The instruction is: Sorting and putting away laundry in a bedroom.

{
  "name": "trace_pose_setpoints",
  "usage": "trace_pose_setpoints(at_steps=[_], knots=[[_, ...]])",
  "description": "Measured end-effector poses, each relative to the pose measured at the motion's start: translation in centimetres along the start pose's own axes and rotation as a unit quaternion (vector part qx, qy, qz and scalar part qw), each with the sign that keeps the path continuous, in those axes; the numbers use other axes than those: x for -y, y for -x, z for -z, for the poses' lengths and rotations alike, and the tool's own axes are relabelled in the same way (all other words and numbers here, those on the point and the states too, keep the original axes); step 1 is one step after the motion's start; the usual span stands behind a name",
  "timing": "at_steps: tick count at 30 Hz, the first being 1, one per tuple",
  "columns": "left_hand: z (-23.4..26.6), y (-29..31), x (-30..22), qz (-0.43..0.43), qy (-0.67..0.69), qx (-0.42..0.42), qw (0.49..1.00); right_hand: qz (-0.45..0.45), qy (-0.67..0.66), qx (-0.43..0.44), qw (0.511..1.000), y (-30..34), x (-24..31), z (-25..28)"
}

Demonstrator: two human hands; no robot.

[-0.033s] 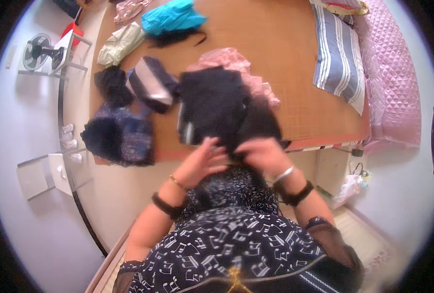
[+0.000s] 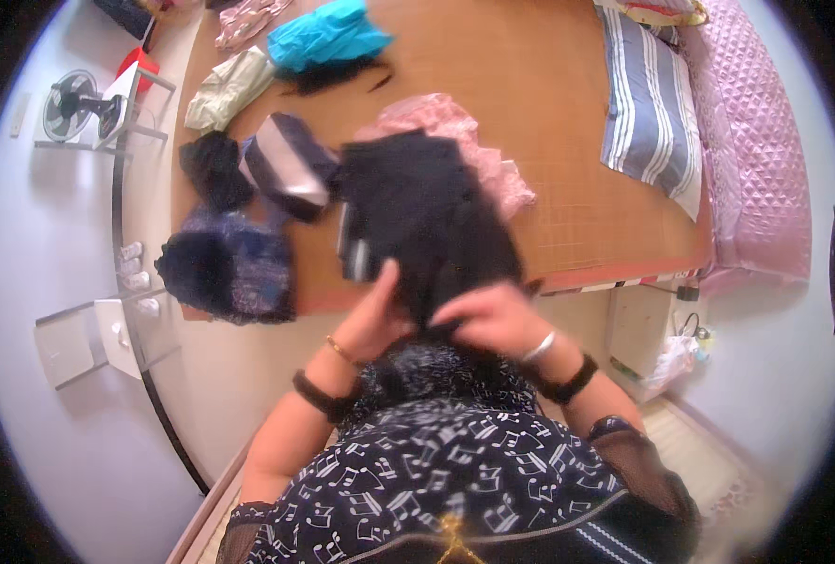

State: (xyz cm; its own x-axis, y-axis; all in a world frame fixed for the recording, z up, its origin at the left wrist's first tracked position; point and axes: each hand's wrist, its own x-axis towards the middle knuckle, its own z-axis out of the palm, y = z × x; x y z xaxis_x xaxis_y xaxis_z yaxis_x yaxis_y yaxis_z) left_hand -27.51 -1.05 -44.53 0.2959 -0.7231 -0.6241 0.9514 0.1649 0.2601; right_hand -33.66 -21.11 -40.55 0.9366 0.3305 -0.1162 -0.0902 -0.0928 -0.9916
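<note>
A black garment (image 2: 417,207), loosely folded, lies at the near edge of the low brown surface, with a white-striped part at its left. My left hand (image 2: 380,315) is against its near left side, thumb stretched upward, the other fingers hidden and smeared. At the near end, my right hand (image 2: 497,320) has its fingers curled together on the black cloth. Under and behind the garment lies a pink patterned cloth (image 2: 436,117). To the left sit a folded dark-and-pale striped garment (image 2: 291,164) and a black bundle (image 2: 215,169).
A dark blue patterned garment (image 2: 258,273) rests at the near left. Farther back lie a turquoise cloth (image 2: 328,38) and a pale cream one (image 2: 229,89). On the right are a striped pillow (image 2: 648,113) and a pink quilted cover (image 2: 751,150). A fan (image 2: 70,105) stands far left.
Both hands have come slightly nearer to me. The right fingers have curled onto the black cloth; the left thumb now points up. The near part of the black garment has shifted and spread.
</note>
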Motion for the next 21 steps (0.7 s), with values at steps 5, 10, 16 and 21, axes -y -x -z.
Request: trace_pose_setpoints(at_steps=[5, 10, 16, 21], knots=[[-3.4, -1.3, -1.8, -0.115, -0.087, -0.096, 0.985, -0.058, -0.055, 0.197, 0.977, -0.5, 3.6, 2.6], [-4.2, 2.8, -3.4, -0.397, -0.093, -0.242, 0.881, -0.010, 0.198, 0.230, 0.953, -1.4, 3.7, 8.5], [-8.8, 8.3, -3.4, -0.566, -0.024, -0.303, 0.766, 0.061, 0.294, 0.256, 0.919, -3.7, 0.4, 8.8], [-8.4, 12.5, -1.5, -0.579, 0.019, -0.429, 0.693, 0.085, 0.272, 0.097, 0.954, -5.8, 1.6, 9.6]])
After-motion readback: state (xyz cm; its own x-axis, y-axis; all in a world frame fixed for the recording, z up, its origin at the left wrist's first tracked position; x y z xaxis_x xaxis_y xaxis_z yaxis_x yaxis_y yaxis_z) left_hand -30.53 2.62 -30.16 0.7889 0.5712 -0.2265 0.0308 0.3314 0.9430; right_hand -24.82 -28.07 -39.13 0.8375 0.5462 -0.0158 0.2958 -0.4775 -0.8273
